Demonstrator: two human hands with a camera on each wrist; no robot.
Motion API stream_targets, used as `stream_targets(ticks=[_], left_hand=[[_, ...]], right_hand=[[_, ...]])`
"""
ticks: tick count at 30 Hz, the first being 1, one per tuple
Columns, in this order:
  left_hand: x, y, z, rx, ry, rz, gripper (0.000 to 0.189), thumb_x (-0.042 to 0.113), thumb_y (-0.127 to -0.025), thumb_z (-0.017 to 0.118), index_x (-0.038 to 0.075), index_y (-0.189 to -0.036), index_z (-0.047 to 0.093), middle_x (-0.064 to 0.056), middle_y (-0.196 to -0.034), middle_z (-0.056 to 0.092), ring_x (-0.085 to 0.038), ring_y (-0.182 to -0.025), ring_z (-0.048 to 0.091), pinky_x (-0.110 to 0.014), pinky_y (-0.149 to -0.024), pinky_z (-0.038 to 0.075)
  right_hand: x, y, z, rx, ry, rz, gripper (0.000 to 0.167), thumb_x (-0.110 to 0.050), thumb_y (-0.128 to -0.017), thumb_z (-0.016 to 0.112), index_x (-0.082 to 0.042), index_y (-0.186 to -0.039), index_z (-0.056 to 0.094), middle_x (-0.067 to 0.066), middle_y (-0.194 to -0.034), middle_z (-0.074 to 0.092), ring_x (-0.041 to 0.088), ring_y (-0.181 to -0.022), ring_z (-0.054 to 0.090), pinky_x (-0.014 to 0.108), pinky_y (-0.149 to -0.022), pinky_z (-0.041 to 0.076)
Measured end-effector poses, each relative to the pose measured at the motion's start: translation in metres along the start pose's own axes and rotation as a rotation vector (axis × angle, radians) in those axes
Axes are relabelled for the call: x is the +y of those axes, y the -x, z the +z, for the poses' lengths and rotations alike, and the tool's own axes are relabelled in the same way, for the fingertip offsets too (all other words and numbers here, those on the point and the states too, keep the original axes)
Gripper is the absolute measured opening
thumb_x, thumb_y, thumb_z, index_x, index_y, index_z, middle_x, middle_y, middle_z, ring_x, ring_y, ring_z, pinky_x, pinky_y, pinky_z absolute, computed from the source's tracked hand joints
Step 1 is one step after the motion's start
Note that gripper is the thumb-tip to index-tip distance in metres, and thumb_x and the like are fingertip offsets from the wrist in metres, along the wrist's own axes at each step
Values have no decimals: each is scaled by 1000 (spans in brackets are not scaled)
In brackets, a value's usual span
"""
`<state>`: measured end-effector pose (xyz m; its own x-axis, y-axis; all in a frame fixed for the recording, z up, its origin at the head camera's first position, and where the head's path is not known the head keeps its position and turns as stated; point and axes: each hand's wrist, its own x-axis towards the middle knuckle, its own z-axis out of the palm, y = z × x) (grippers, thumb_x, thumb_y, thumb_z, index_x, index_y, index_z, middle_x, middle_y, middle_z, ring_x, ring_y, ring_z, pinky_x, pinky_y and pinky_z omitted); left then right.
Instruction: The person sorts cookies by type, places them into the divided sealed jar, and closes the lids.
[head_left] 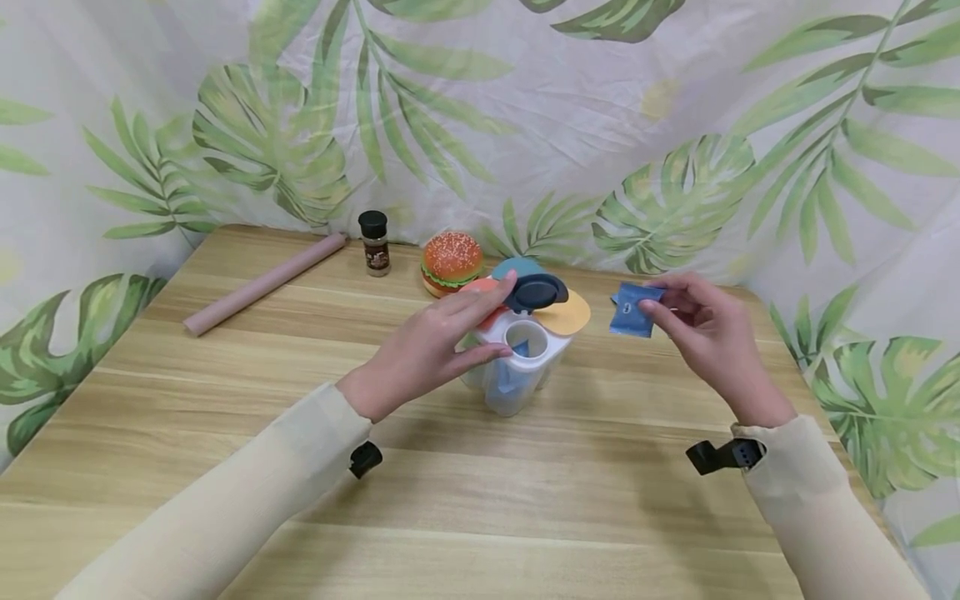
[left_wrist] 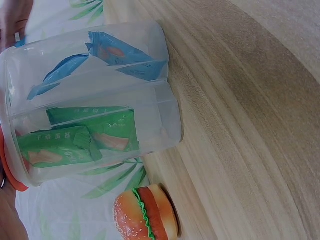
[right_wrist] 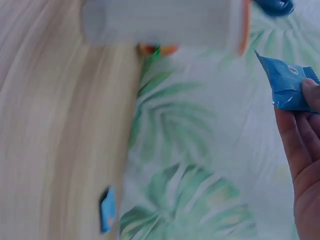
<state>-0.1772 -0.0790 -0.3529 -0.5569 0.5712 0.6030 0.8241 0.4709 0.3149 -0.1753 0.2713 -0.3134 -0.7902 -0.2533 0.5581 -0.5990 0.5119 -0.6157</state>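
Note:
A clear plastic storage container with coloured flip lids stands on the table. Its dark blue lid is raised above a round opening. My left hand reaches over the container's left side, straight fingers against the raised lid and thumb by the opening's rim. To the right, my right hand pinches a small blue snack packet between thumb and fingers, apart from the container. Blue packets lie in one compartment and green packets in another, seen in the left wrist view.
Behind the container sits a toy hamburger. A black-capped spice jar and a pinkish roll lie farther left on the wooden table. Another blue packet rests near the table's edge. A leaf-print cloth hangs behind.

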Motion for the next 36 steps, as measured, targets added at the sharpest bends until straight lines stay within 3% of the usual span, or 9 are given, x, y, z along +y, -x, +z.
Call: stream_targets(ticks=[7, 10, 15, 21, 25, 32, 36], left_hand=[[-1, -1, -1, -14, 5, -7, 84, 30, -95, 79, 12, -164, 36, -10, -151, 61, -24, -139, 59, -41, -113, 53], [-1, -1, -1, -20, 12, -10, 84, 30, -95, 79, 12, -164, 35, -10, -150, 61, -24, -139, 59, -41, -113, 53], [-1, 0, -1, -17, 17, -13, 84, 29, -95, 79, 12, -164, 36, -11, -148, 63, -24, -138, 60, -42, -113, 53], [0, 0, -1, -4, 18, -4, 84, 28, -95, 79, 10, -164, 35, -12, -145, 65, -25, -136, 62, -43, -112, 54], [0, 0, -1, 0, 21, -7, 84, 28, -95, 80, 10, -164, 35, -12, -145, 65, -24, -135, 62, -42, -112, 54], [0, 0, 0, -7, 20, -6, 84, 29, -95, 79, 11, -164, 35, -12, -149, 62, -24, -138, 61, -42, -112, 54], [0, 1, -1, -10, 20, -3, 84, 29, -95, 79, 11, -164, 35, -12, -150, 62, -25, -139, 60, -42, -112, 54]], right_hand=[[-45, -7, 15, -20, -137, -164, 29, 15, -91, 70, 6, -119, 72, -11, -96, 74, 0, -73, 65, 12, -63, 53], [-52, -8, 25, -54, -199, -222, 28, 19, -90, 68, 10, -117, 71, -8, -103, 75, 2, -78, 68, 13, -66, 55], [-56, -11, 43, -86, -251, -248, 28, 21, -89, 68, 12, -116, 68, -1, -109, 76, 2, -89, 72, 13, -69, 57], [-57, -14, 64, -115, -240, -243, 30, 24, -88, 67, 11, -115, 65, 21, -105, 72, -2, -97, 72, 14, -73, 59], [-57, -13, 73, -149, -232, -218, 28, 20, -90, 68, 9, -115, 64, 19, -108, 71, 2, -102, 73, 17, -78, 62], [-53, -12, 78, -184, -79, -245, 25, 12, -92, 72, 2, -115, 69, 14, -110, 71, 25, -99, 76, 19, -81, 63], [-52, -12, 76, -192, -18, -274, 29, 9, -92, 73, 0, -119, 69, 13, -112, 73, 24, -99, 75, 29, -80, 66]])
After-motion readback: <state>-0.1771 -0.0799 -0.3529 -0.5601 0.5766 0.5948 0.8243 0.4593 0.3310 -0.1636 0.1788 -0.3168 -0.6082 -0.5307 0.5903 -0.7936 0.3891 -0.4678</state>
